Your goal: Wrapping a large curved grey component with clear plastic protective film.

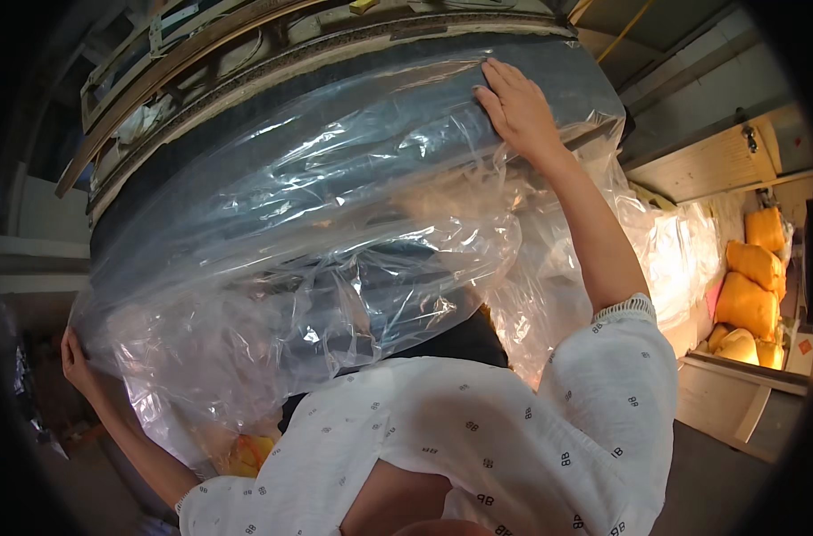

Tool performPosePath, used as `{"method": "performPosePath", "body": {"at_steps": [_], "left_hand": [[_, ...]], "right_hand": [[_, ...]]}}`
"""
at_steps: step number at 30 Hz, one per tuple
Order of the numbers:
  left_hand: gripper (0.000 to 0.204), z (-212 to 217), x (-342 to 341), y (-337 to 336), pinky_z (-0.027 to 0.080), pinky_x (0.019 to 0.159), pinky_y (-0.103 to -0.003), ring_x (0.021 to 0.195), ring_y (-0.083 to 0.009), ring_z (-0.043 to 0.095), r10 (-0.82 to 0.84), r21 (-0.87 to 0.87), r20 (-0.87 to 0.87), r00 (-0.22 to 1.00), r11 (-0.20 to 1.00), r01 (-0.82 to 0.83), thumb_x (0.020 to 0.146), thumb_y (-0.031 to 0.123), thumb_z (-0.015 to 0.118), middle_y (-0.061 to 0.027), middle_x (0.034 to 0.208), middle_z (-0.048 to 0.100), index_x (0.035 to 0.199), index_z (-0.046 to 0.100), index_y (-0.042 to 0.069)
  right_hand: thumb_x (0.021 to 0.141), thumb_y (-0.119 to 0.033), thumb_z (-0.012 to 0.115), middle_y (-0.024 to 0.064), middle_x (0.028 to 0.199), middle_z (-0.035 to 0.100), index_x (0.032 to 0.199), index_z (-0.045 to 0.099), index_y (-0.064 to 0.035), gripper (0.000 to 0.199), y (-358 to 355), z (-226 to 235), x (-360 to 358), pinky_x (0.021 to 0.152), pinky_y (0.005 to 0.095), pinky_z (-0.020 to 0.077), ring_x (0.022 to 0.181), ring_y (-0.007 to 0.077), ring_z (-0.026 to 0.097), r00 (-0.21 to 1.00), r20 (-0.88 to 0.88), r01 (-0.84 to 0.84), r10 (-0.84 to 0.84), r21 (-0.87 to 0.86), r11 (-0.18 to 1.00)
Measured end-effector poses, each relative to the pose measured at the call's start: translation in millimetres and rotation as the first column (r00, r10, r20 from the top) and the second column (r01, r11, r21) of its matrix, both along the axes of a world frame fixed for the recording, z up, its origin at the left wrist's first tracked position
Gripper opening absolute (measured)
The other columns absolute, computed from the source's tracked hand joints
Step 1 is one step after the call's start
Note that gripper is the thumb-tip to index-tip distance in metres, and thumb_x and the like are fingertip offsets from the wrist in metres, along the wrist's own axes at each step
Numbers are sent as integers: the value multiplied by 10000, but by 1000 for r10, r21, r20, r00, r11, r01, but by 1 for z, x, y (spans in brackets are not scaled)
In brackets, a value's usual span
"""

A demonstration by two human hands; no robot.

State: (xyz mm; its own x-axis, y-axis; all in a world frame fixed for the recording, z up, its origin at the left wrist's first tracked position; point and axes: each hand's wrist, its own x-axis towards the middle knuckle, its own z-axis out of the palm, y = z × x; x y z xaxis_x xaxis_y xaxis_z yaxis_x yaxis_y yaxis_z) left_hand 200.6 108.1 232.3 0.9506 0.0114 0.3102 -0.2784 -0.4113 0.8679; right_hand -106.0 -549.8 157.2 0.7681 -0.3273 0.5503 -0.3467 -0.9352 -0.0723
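A large, clear plastic sheet (335, 170) lies crinkled over a dark work surface (147, 201) and drapes down toward my body. My right hand (518, 107) rests on the sheet near the far right, palm down with its fingers stretched out. At the far left, my left hand (78, 362) holds the sheet's edge, which is drawn tight toward it; the fingertips are partly hidden. Folds of the plastic hang in front of my white patterned shirt (460, 420).
Beyond the surface runs a long wooden rail (170, 67) on a frame. More plastic spreads to the right, beside several orange-yellow bundles (748, 304) under a bright light. A wooden board (706, 156) leans at the right, and a wooden frame (719, 402) stands below the bundles.
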Motion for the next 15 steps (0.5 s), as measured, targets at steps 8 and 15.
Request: {"method": "performPosePath", "body": {"at_steps": [8, 15], "left_hand": [[222, -3, -43, 66, 417, 726, -224, 842, -88, 510, -46, 404, 107, 993, 915, -1, 890, 190, 521, -8, 970, 581, 1023, 603, 32], [290, -65, -78, 67, 392, 745, -234, 958, -99, 484, 277, -69, -159, 948, 954, -290, 846, 261, 585, 6, 1093, 540, 1084, 568, 95]], "right_hand": [[764, -206, 623, 114, 855, 620, 851, 621, -75, 157, -62, 7, 25, 680, 344, 465, 826, 272, 587, 992, 103, 58, -74, 146, 988], [713, -267, 655, 60, 754, 624, 793, 638, -120, 168, -128, 8, 48, 703, 328, 436, 750, 174, 594, 989, -131, 16, 64, 531, 847]]}}
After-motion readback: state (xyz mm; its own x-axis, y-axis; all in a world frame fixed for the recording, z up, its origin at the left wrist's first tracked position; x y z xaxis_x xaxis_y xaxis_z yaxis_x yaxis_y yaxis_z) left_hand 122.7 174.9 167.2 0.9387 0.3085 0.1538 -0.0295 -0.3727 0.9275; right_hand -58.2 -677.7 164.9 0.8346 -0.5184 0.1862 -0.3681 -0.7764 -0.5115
